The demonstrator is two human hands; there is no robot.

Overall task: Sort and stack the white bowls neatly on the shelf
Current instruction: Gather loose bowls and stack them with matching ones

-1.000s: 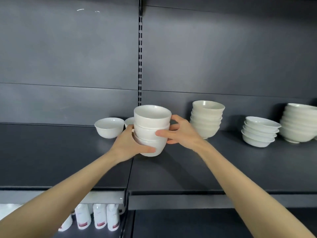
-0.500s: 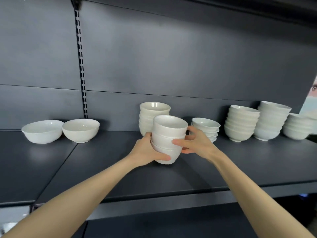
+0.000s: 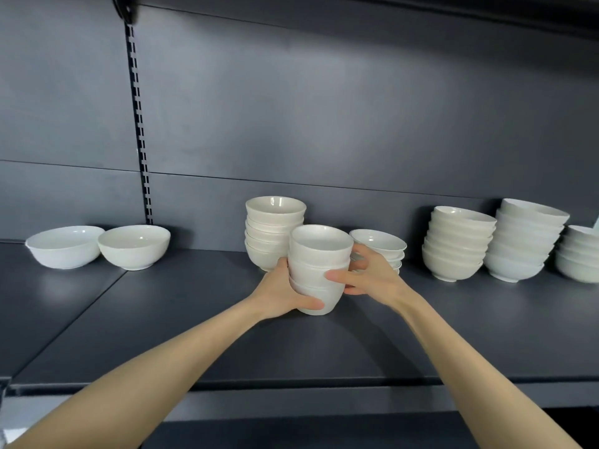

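Both hands clasp the held stack [image 3: 319,267] of three deep white bowls. The left hand [image 3: 285,293] curls round its lower left side with the thumb across the bottom bowl. The right hand [image 3: 369,277] grips the right side, thumb on the middle bowl and fingers wrapped behind. The stack sits low over the dark shelf [image 3: 194,319]; whether its foot touches the board cannot be told. Just behind the left hand stands a taller stack [image 3: 275,231] of like bowls, close to the held one. Just behind the right hand's fingers lies a low stack of shallow bowls [image 3: 379,244], partly hidden by them. Well off to the right stand three larger stacks [image 3: 457,244] [image 3: 525,241] [image 3: 580,254] side by side. Far to the left of the left hand sit two single bowls [image 3: 64,246] [image 3: 134,246], almost touching, below a slotted upright [image 3: 139,124].
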